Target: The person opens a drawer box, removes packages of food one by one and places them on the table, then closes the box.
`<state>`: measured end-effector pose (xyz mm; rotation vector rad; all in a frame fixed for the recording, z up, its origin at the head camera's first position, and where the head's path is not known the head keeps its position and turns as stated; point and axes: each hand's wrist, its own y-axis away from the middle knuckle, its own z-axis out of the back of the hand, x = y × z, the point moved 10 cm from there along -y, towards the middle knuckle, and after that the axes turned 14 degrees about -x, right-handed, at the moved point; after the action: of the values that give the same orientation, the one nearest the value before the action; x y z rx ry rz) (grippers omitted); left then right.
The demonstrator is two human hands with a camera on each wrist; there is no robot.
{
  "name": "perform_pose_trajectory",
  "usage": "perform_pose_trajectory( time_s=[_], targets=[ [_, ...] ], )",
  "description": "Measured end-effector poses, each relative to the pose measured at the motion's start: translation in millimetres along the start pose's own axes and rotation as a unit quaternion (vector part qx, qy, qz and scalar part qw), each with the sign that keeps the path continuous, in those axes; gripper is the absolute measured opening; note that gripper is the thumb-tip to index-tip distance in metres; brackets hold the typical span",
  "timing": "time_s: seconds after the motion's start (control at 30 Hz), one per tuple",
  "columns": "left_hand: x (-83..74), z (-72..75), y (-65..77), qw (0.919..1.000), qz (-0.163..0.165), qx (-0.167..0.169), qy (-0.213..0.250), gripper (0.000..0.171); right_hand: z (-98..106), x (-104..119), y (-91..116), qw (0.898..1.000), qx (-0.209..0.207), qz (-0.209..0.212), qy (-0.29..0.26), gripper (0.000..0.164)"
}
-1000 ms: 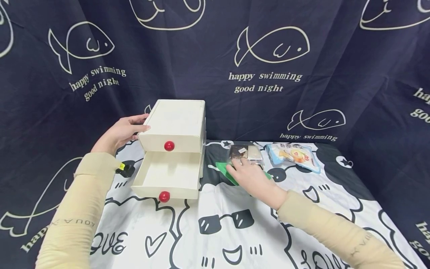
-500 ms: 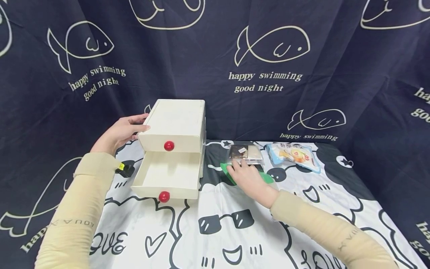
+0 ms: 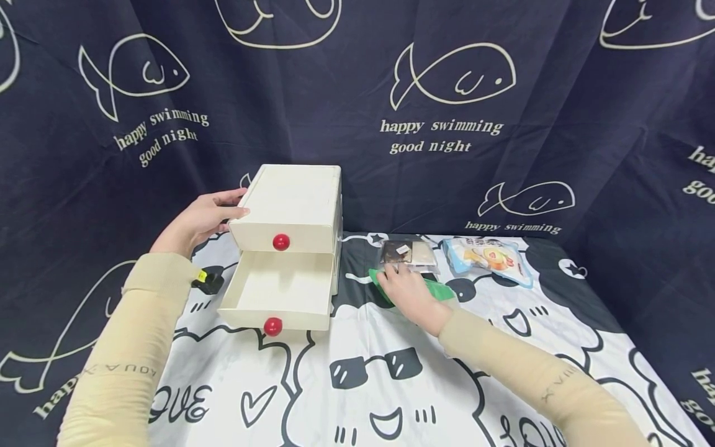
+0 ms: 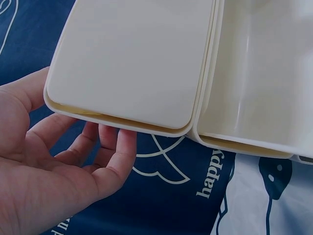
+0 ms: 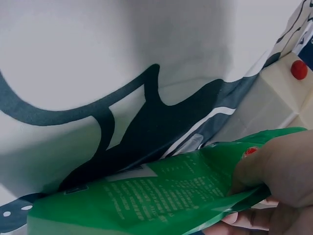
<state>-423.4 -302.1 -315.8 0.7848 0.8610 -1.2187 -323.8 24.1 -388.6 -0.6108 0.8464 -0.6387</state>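
Note:
My left hand [image 3: 202, 218] presses against the left side of a white drawer unit [image 3: 293, 195] near its top edge, thumb and fingertips touching it. The unit's lower drawer [image 3: 285, 282] is pulled out with nothing in it; the top drawer [image 4: 127, 58] is pushed in. My right hand [image 3: 410, 295] pinches the edge of a green plastic packet [image 3: 441, 290]. In the right wrist view, this packet [image 5: 161, 196] shows pale printed text, its near edge between my thumb and fingers. Part of it is hidden by my hand.
Behind the right hand lies a clear packet [image 3: 421, 254] with dark and pale contents. A blue and white snack bag [image 3: 488, 259] is to its right. A small black object with a yellow tag [image 3: 208, 282] sits left of the unit. Dark curtain [image 3: 357, 93] hangs behind.
My right hand has shifted slightly left, its forearm drawn in; more of the green packet shows to the right of it. The left hand and the drawer unit stay put.

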Motion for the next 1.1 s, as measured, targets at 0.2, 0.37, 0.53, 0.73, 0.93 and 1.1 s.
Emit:
perform_pose_trajectory(
  time_s=[0.2,0.37,0.53,0.73,0.93,1.1],
  targets=[
    [0.6,-0.6,-0.2,1.0,0.0,0.002,0.001,0.074,-6,3,0,1.0,0.003,-0.005,0.015,0.008],
    [1.3,0.3,-0.3,1.0,0.002,0.003,-0.001,0.075,-14,7,2,0.999,0.034,-0.006,0.009,0.015],
    [0.0,-0.4,-1.5,1.0,0.0,0.005,-0.002,0.076,-19,8,4,0.998,0.06,-0.012,0.0,0.023],
    [-0.3,-0.7,-3.2,1.0,0.001,0.006,-0.005,0.075,-21,9,6,0.997,0.074,-0.024,-0.011,0.026],
    [-6.2,-1.8,3.2,0.9999,0.002,0.012,0.002,0.071,-23,10,9,0.993,0.102,-0.038,-0.035,0.012],
    [-4.1,-1.6,4.4,0.9999,0.007,0.01,0.003,0.071,-27,14,14,0.991,0.124,-0.038,-0.042,0.012]
  ],
)
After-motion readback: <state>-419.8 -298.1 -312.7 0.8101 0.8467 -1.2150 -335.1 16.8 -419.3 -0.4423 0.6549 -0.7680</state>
